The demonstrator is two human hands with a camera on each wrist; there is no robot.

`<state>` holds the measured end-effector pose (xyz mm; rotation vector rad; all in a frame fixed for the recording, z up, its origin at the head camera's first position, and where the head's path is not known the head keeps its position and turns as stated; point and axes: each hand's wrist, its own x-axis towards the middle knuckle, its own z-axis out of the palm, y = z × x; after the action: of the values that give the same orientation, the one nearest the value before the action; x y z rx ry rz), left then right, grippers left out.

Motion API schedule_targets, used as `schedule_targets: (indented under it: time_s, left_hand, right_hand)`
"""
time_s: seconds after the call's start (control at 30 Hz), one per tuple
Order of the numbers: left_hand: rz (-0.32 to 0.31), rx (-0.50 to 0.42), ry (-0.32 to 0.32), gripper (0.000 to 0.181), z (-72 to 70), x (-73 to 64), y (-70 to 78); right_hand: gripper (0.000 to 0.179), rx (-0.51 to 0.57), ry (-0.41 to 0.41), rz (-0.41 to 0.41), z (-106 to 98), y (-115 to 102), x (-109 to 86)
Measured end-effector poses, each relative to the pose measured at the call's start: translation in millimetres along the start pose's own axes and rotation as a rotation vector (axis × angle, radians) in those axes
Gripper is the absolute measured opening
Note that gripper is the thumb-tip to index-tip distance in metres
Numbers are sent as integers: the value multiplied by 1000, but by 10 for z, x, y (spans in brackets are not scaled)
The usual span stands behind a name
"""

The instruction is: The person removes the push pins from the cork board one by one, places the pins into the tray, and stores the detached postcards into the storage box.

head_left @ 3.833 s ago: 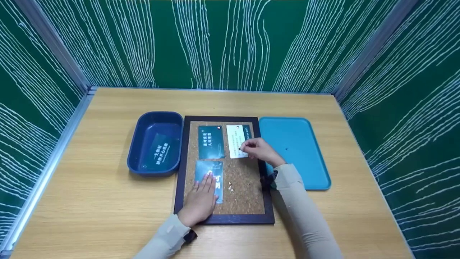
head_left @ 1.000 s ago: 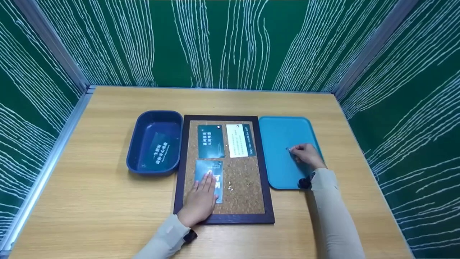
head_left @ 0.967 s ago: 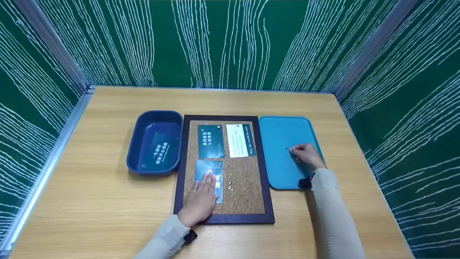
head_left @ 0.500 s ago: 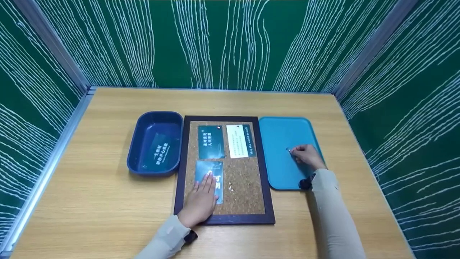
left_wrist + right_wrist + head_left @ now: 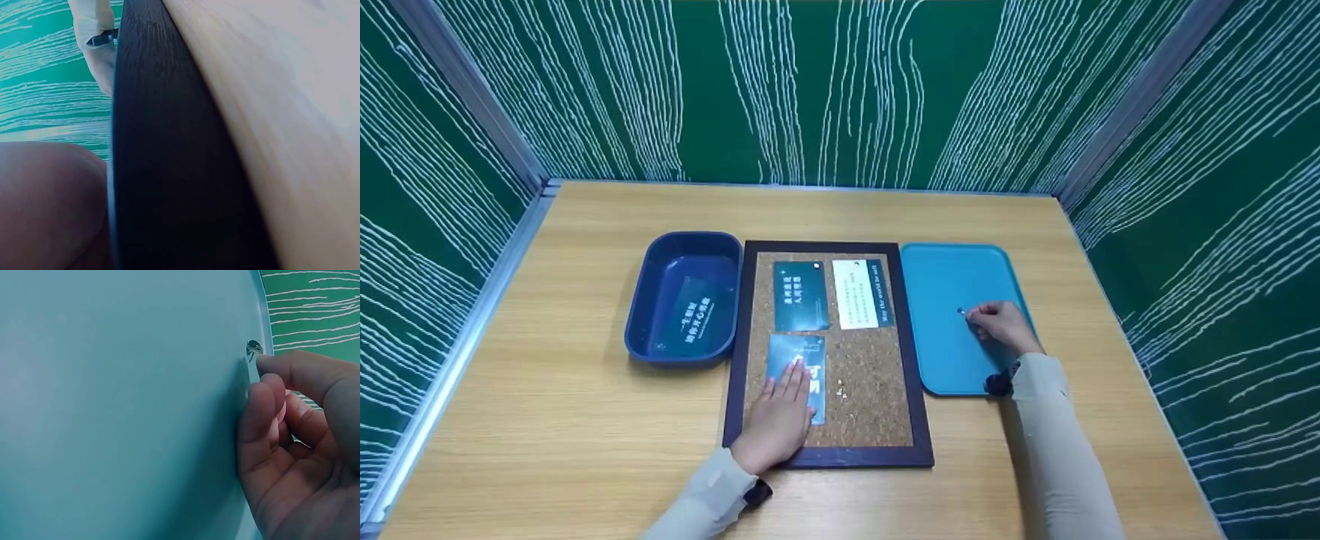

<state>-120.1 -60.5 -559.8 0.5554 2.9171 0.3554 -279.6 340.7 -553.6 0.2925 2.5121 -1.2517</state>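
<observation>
The left hand (image 5: 778, 420) lies with extended fingers on a blue-green card (image 5: 797, 346), at the lower left of a framed cork board (image 5: 870, 420). On the turquoise tray (image 5: 941, 277) to the right, the right hand (image 5: 1001, 324) has curled fingers beside a small shiny thumbtack (image 5: 255, 347). One fingertip meets or nearly meets the tack's edge in the right wrist view; whether the tack is pinched is unclear. Above, a dark green card (image 5: 801, 296) and a white-and-green card (image 5: 853, 296) each show a small spot like a tack near the top edge.
Small shiny pieces (image 5: 841, 388) lie on the cork right of the left hand. A deep blue bin (image 5: 634, 322) with another green card (image 5: 694, 315) inside stands against the board's left side. Green walls (image 5: 840, 90) with white lines enclose the wooden table (image 5: 547, 420).
The right hand has left the white-and-green card and moved right to the tray, where it has stayed almost still for the last second. The left hand has not moved.
</observation>
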Motion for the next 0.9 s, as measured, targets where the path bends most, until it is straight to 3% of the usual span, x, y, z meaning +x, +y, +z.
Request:
schedule_targets:
  time_s: [0.5, 0.7, 0.9]
  left_hand:
    - [4, 11, -2, 60, -15, 6, 1]
    - [3, 14, -5, 59, -1, 7, -3]
    - [2, 12, -4, 59, 6, 3, -6]
  right_hand:
    - [33, 145, 40, -27, 13, -136, -98]
    - [44, 231, 15, -58, 71, -273, -110]
    - [43, 277, -14, -61, 173, -425, -145]
